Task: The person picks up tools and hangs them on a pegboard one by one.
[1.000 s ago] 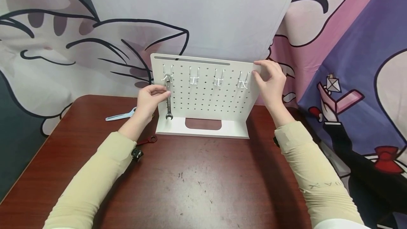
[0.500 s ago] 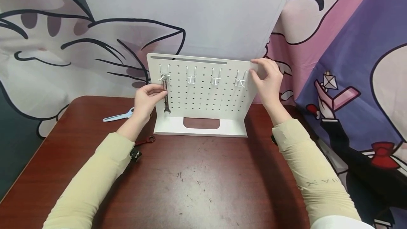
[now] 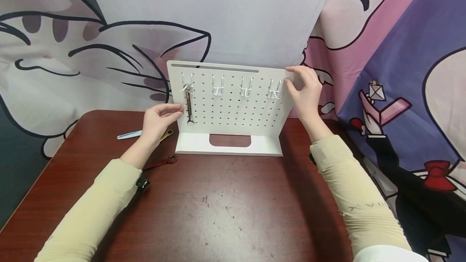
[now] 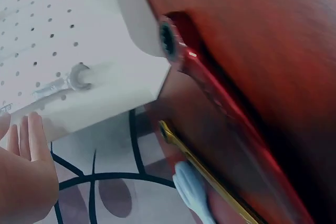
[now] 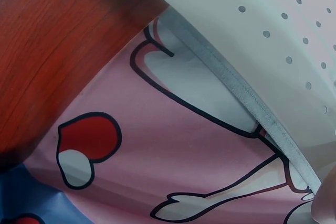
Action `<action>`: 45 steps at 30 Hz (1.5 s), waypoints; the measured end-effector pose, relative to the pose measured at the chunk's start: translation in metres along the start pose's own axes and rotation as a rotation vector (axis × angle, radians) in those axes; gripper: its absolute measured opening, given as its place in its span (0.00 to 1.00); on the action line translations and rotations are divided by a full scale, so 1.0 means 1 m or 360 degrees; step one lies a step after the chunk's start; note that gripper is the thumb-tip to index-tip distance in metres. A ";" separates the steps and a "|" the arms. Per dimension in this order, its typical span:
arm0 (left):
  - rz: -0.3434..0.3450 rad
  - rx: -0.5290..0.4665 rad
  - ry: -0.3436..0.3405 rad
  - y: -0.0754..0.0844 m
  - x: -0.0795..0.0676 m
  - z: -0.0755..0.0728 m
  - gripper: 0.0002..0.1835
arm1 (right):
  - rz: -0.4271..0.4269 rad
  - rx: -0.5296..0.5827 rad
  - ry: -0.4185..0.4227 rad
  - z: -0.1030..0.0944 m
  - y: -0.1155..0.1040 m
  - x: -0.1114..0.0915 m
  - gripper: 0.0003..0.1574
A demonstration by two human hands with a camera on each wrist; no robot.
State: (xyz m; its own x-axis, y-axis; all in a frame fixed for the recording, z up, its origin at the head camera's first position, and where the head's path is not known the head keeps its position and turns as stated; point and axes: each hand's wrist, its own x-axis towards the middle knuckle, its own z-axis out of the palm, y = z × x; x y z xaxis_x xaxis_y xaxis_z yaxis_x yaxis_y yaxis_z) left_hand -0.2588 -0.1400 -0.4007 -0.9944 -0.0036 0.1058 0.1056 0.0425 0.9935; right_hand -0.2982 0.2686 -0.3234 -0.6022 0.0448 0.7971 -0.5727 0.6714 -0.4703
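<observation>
A white pegboard stand (image 3: 233, 129) stands upright at the back of the table. A silver combination wrench (image 3: 189, 107) hangs by its ring end from the leftmost hook, its open-ended jaw pointing down. My left hand (image 3: 157, 123) is just left of the board, fingers extended and apart from the wrench. In the left wrist view, a gap shows between the hand (image 4: 26, 177) and the wrench's open end (image 4: 79, 77). My right hand (image 3: 307, 92) pinches the board's upper right corner between thumb and fingers.
Several white double hooks (image 3: 246, 91) line the board. On the table (image 3: 225, 205), left of the stand, lie a red ring-ended wrench (image 3: 160, 163), a yellow one (image 3: 166, 134) and a light blue tool (image 3: 129, 135), partly hidden by my left arm. A printed cloth (image 3: 236, 19) hangs behind.
My left hand has let go of the silver wrench and moved left and down. The wrench stays on its hook, its lower end now closer to the board. The right hand keeps its hold.
</observation>
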 end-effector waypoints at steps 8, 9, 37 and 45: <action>-0.0087 0.0297 -0.0107 -0.006 -0.020 -0.020 0.22 | 0.0045 0.0021 0.0028 0.003 0.001 0.001 0.15; -0.0081 0.0368 -0.0120 -0.007 -0.022 -0.023 0.22 | 0.0042 0.0020 0.0028 0.003 0.001 0.001 0.15; 0.0188 0.1179 -0.0550 -0.037 -0.075 -0.079 0.08 | 0.0042 0.0025 0.0013 0.005 -0.002 0.001 0.15; 0.0268 0.1364 -0.0588 -0.044 -0.076 -0.088 0.09 | -0.0023 -0.0023 -0.0006 0.001 0.000 0.000 0.15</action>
State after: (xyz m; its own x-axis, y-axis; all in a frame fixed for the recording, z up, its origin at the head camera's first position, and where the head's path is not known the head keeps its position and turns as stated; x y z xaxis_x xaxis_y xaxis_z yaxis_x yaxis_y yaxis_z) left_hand -0.1870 -0.2292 -0.4485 -0.9217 0.3796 0.0795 0.3521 0.7331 0.5818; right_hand -0.2988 0.2683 -0.3236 -0.5961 0.0324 0.8023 -0.5731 0.6827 -0.4534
